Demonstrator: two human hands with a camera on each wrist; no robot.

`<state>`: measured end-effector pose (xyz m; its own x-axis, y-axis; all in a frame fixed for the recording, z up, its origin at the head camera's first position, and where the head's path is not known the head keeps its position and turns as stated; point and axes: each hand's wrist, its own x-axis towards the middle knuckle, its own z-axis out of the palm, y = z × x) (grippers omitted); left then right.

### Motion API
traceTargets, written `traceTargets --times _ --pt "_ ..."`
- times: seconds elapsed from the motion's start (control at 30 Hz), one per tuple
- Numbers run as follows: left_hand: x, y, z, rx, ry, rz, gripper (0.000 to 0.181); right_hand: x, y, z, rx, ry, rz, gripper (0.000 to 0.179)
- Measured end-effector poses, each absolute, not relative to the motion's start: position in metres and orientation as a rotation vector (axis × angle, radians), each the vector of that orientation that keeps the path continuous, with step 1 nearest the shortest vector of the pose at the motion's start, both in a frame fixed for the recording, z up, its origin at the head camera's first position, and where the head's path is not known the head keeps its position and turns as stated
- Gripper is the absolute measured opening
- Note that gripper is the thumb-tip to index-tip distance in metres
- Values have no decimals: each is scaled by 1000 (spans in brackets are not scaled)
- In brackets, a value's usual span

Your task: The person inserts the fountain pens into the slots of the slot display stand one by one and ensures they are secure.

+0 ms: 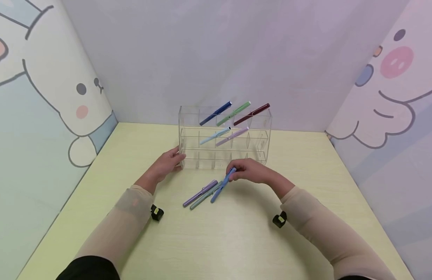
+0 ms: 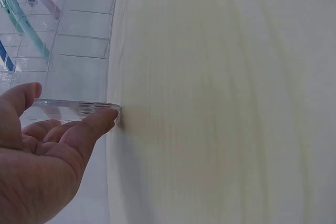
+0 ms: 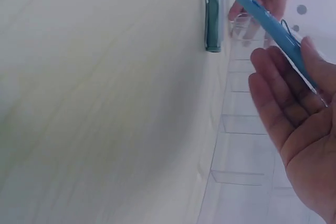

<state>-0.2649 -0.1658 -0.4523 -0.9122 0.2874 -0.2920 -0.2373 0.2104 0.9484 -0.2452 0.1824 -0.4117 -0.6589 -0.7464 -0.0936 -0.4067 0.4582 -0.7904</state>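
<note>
A clear acrylic pen rack (image 1: 224, 154) with tiers of compartments stands at the back of the table. My left hand (image 1: 168, 163) grips its left side wall, with thumb and fingers about the panel in the left wrist view. My right hand (image 1: 249, 171) pinches a blue pen (image 1: 223, 186) by one end, tilted, in front of the rack. Beside it on the table lie a purple pen (image 1: 200, 193) and a grey-green pen (image 1: 206, 196). In the right wrist view the blue pen (image 3: 257, 11) runs out from between thumb and fingers.
On the rack's top tier lean a dark blue pen (image 1: 216, 113), a green pen (image 1: 233, 113) and a dark red pen (image 1: 252, 114). The middle tier holds a light blue pen (image 1: 215, 135) and a lilac pen (image 1: 232, 136). Printed walls enclose the pale table (image 1: 216, 245).
</note>
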Motion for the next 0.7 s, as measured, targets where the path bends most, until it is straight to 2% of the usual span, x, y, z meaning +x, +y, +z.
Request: traceTargets --times 0.23,0.7 --pt "-263 -165 -452 45 2107 1755 65 -250 198 -401 -813 2109 -1537 29" --pt "-263 -164 -451 57 2105 1763 66 -272 243 -355 -655 2374 -1956 41"
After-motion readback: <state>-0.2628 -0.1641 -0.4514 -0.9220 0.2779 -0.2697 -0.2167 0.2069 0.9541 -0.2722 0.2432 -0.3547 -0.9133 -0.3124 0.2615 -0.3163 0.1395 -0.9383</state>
